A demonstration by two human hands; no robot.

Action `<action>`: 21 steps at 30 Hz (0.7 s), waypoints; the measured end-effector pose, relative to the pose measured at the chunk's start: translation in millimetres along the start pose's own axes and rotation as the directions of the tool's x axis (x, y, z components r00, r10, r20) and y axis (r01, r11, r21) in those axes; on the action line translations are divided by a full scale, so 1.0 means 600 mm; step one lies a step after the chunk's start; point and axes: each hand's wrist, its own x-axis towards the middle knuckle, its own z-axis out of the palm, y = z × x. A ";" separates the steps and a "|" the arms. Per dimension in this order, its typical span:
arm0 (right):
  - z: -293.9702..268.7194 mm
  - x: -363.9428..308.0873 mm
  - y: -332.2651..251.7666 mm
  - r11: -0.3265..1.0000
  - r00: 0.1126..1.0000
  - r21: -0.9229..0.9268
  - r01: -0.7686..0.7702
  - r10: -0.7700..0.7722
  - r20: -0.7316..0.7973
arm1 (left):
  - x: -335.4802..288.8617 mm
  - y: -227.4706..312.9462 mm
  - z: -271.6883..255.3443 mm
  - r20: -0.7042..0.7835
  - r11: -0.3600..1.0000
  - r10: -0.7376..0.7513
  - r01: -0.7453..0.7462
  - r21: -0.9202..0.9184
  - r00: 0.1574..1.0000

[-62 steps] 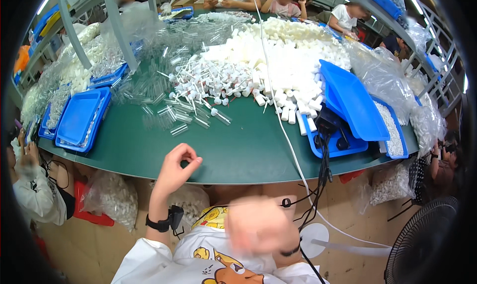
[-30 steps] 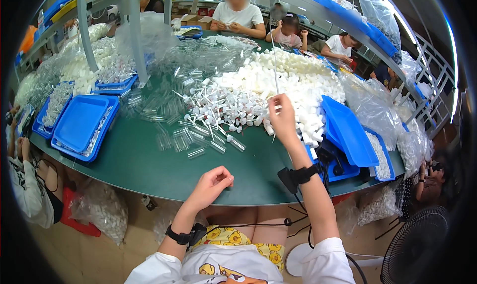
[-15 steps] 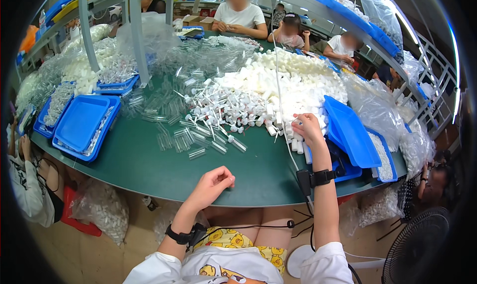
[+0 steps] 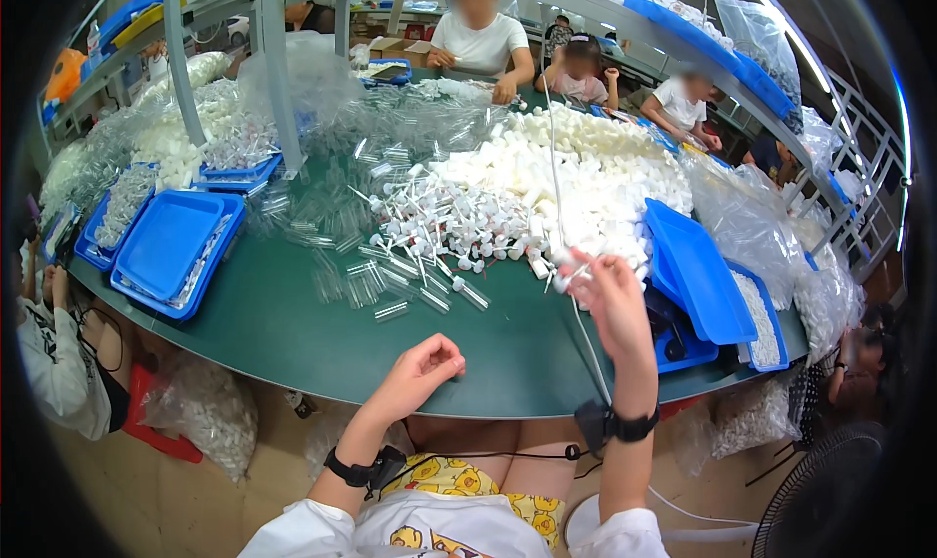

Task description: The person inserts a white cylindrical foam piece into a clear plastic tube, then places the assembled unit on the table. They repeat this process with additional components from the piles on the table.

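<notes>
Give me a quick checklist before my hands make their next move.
1. Left hand clear of the piles: ok, loosely curled above the green table near its front edge.
2. Right hand grip secure: cannot tell, the fingertips are blurred in front of the white pieces.
3. White cable well away from the right hand: not ok, it runs close by.
4. Loose clear tubes uncovered: ok, some lie in plain view.
5. Upper blue tray level: not ok, it slants.
</notes>
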 end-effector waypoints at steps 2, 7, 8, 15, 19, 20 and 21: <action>0.031 -0.048 0.008 0.981 0.981 0.141 -0.136 0.114 0.155 | -0.002 -0.003 0.007 -0.012 0.998 0.043 -0.042 0.038 0.999; 0.067 -0.110 0.062 0.804 0.834 0.315 -0.504 0.357 0.422 | -0.003 -0.008 0.019 0.018 0.953 0.165 -0.164 0.254 0.986; 0.069 -0.111 0.072 0.788 0.826 0.325 -0.523 0.375 0.420 | -0.004 -0.010 0.015 0.025 0.942 0.180 -0.180 0.283 0.983; 0.046 -0.091 0.103 0.694 0.737 0.336 -0.637 0.419 0.530 | -0.001 0.005 0.023 -0.082 0.914 0.178 -0.134 0.383 0.981; 0.040 -0.080 0.134 0.733 0.768 0.326 -0.597 0.406 0.495 | 0.002 -0.001 0.028 -0.182 0.929 0.138 -0.064 0.365 0.974; 0.038 -0.082 0.138 0.752 0.801 0.341 -0.564 0.399 0.446 | 0.004 -0.006 0.026 -0.187 0.953 0.121 -0.061 0.296 0.975; 0.033 -0.085 0.146 0.762 0.831 0.370 -0.531 0.384 0.402 | 0.008 -0.014 0.023 -0.191 0.972 0.103 -0.058 0.226 0.976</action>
